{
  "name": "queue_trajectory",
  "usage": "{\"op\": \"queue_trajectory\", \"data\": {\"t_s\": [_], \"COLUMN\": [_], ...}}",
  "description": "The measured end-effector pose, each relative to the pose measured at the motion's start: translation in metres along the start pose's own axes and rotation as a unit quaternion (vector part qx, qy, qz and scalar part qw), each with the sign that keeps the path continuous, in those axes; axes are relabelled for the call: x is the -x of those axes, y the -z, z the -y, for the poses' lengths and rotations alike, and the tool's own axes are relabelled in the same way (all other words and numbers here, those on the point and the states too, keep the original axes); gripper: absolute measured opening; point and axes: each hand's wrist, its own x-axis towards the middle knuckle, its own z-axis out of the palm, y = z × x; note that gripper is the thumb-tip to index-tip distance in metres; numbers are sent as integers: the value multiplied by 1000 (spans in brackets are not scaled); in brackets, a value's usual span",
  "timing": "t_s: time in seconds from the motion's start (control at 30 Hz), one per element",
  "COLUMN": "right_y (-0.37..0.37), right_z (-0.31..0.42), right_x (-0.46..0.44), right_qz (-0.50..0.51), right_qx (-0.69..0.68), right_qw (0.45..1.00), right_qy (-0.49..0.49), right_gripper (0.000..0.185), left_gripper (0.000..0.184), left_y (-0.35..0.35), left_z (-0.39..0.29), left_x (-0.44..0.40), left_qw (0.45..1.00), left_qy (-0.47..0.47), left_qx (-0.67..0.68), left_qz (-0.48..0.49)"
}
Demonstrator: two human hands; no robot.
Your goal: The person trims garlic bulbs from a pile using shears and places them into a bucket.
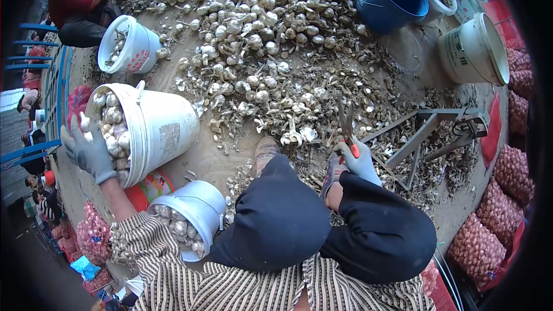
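Observation:
My left hand (89,151), in a grey glove, is at the mouth of a tilted white bucket (167,129) full of trimmed garlic bulbs (114,116). Its fingers are spread, and a pale garlic bulb (84,121) shows beside the fingertips; whether they touch it I cannot tell. In my gloved right hand (360,160) are red-handled shears (347,125), their blades pointing away from me and slightly apart. Beyond my feet spreads a large heap of garlic with stems (253,34), with cut stems and peelings nearer to me.
A smaller bucket of garlic (199,201) leans by my left leg. A metal frame (420,135) stands right of the shears. Farther off are a blue bucket (390,0), a white bucket (469,52) and another person (75,0). Filled mesh sacks (478,247) line the right side.

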Motion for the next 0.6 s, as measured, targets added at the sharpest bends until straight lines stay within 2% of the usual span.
{"op": "queue_trajectory", "data": {"t_s": [0.03,0.1,0.13,0.17,0.2,0.23,0.27,0.33,0.37,0.4,0.5,0.53,0.6], "right_y": [2,6,6,3,0,-1,-3,-6,-3,-1,-3,-5,-13], "right_z": [2,5,10,10,9,8,8,-5,-3,1,-1,-8,-20], "right_x": [-2,-2,-4,-6,-6,-8,-9,-9,-9,-10,-13,-11,-11], "right_qz": [-7,-6,-3,-11,-18,-4,-1,1,7,11,-16,-31,-61], "right_qx": [0,-2,-22,-43,-66,-64,-63,-35,-30,-25,-124,-138,-142], "right_qw": [1000,1000,999,998,996,996,996,997,997,997,980,978,979], "right_qy": [-3,-25,-35,-48,-60,-66,-67,-64,-70,-77,-151,-153,-136], "right_gripper": [23,22,22,22,22,22,22,24,24,25,21,19,19], "left_gripper": [47,47,38,39,35,30,26,20,12,6,7,10,17], "left_y": [10,30,36,37,39,26,12,-14,-35,-37,-31,-29,-20], "left_z": [-20,-74,-117,-164,-218,-265,-309,-379,-404,-421,-440,-440,-442], "left_x": [-2,-5,-1,9,14,25,32,51,63,66,90,107,140], "left_qw": [999,984,928,893,825,792,765,761,746,752,733,716,717], "left_qy": [37,3,-6,-17,-9,-59,-117,-167,-185,-175,-207,-232,-290], "left_qx": [34,168,370,451,561,598,622,597,584,571,518,526,490], "left_qz": [-21,-56,-32,12,70,111,121,190,262,280,389,397,402]}}
